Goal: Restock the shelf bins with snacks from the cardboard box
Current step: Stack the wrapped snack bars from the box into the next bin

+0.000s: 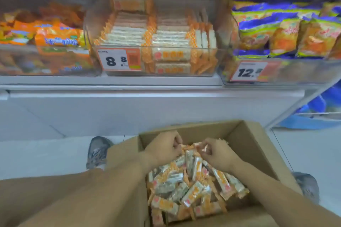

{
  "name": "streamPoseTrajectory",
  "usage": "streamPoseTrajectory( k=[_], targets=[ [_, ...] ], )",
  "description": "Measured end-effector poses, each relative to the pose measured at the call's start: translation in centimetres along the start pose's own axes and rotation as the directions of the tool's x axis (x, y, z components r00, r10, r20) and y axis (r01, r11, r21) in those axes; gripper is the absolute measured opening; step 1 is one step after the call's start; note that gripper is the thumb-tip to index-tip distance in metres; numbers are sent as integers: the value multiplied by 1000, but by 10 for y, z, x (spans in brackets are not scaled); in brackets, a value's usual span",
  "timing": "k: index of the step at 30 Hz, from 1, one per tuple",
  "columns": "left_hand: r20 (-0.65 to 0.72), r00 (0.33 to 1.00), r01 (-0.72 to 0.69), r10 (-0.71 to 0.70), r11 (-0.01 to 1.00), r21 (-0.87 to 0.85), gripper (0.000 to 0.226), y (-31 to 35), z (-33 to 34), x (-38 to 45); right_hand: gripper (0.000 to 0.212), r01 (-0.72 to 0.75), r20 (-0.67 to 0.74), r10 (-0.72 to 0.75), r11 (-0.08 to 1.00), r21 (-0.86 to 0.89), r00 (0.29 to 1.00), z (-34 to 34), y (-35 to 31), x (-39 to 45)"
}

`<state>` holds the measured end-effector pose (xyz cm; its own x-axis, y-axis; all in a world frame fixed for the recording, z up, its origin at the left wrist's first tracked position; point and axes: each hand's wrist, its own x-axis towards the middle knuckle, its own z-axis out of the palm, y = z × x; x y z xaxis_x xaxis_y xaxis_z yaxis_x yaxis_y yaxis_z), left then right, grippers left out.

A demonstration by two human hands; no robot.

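Observation:
An open cardboard box stands on the floor below the shelf, holding several loose orange-and-white snack bars. Both hands reach into its far end. My left hand has curled fingers that grip bars at the top of the pile. My right hand pinches the orange end of a bar close beside it. On the shelf above, a clear bin holds neat rows of the same snack bars, with a price tag reading 8.8 on its front.
A clear bin of orange snack bags stands left of the middle bin, and a bin of blue-and-yellow bags with a 12.8 tag stands to the right. A white shelf edge runs across. My shoes flank the box on the pale floor.

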<state>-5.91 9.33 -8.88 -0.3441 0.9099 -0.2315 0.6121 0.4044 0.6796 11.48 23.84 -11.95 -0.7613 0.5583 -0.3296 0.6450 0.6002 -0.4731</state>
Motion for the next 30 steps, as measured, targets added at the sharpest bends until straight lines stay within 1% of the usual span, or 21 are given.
streamPoseTrajectory(
  k=[2, 3, 5, 6, 7, 8, 9, 11, 12, 14, 15, 17, 19, 20, 22, 23, 24, 26, 28, 29, 30],
  targets=[
    [61, 990, 130, -128, 991, -26, 17, -17, 59, 0, 27, -191, 165, 205, 977, -93, 965, 33, 49, -12],
    [102, 978, 184, -180, 982, -34, 20, -25, 87, -4, 37, -262, 208, 285, 956, -134, 936, 46, 67, -21],
    [223, 941, 259, -254, 966, 7, 31, -42, 133, -15, 58, -341, 268, 390, 916, -209, 881, 73, 102, -38],
    [272, 922, 267, -276, 961, 71, 38, -51, 150, -21, 71, -358, 313, 418, 905, -231, 853, 81, 110, -47],
    [282, 914, 262, -291, 955, 136, 45, -59, 163, -26, 83, -377, 352, 443, 894, -240, 825, 92, 122, -53],
    [247, 922, 258, -297, 950, 178, 47, -67, 171, -30, 90, -385, 379, 456, 888, -252, 805, 97, 128, -55],
    [180, 938, 261, -297, 945, 199, 49, -72, 175, -33, 92, -413, 389, 469, 883, -222, 793, 102, 133, -56],
    [-23, 965, 259, -263, 929, 263, 50, -78, 177, -34, 104, -535, 338, 531, 840, -90, 777, 105, 135, -54],
    [-120, 963, 268, -242, 910, 315, 52, -79, 177, -33, 108, -567, 313, 548, 823, -33, 776, 105, 134, -51],
    [-297, 929, 326, -223, 872, 365, 58, -79, 176, -30, 107, -604, 291, 570, 796, 36, 769, 108, 135, -47],
    [-362, 903, 360, -231, 866, 346, 59, -79, 176, -29, 106, -603, 294, 562, 795, 67, 773, 108, 134, -46],
    [-405, 867, 406, -290, 882, 239, 61, -81, 175, -24, 106, -643, 338, 568, 746, 173, 750, 114, 136, -41],
    [-377, 853, 422, -361, 902, 91, 68, -83, 170, -19, 104, -690, 396, 584, 689, 220, 709, 115, 129, -36],
    [-348, 839, 458, -418, 888, 38, 70, -85, 167, -18, 92, -689, 409, 580, 698, 196, 704, 119, 129, -33],
    [-250, 786, 589, -565, 808, 26, 70, -86, 161, -17, 36, -656, 414, 550, 736, 170, 725, 123, 124, -28],
    [-208, 761, 637, -614, 769, 59, 68, -87, 159, -18, 30, -636, 433, 522, 752, 173, 735, 126, 121, -27],
    [-185, 752, 654, -632, 750, 99, 65, -89, 159, -20, 33, -626, 467, 500, 762, 162, 730, 129, 115, -28],
    [-191, 770, 636, -609, 758, 147, 58, -92, 161, -24, 31, -590, 513, 448, 794, 148, 732, 134, 102, -30],
    [-212, 800, 597, -561, 777, 198, 51, -96, 167, -28, 31, -567, 497, 430, 808, 161, 754, 140, 93, -31],
    [-207, 813, 580, -543, 782, 228, 49, -98, 170, -29, 28, -572, 469, 441, 800, 181, 765, 143, 90, -31],
    [-195, 824, 566, -532, 786, 249, 48, -100, 174, -31, 31, -599, 462, 457, 769, 225, 760, 145, 88, -29]
  ],
)
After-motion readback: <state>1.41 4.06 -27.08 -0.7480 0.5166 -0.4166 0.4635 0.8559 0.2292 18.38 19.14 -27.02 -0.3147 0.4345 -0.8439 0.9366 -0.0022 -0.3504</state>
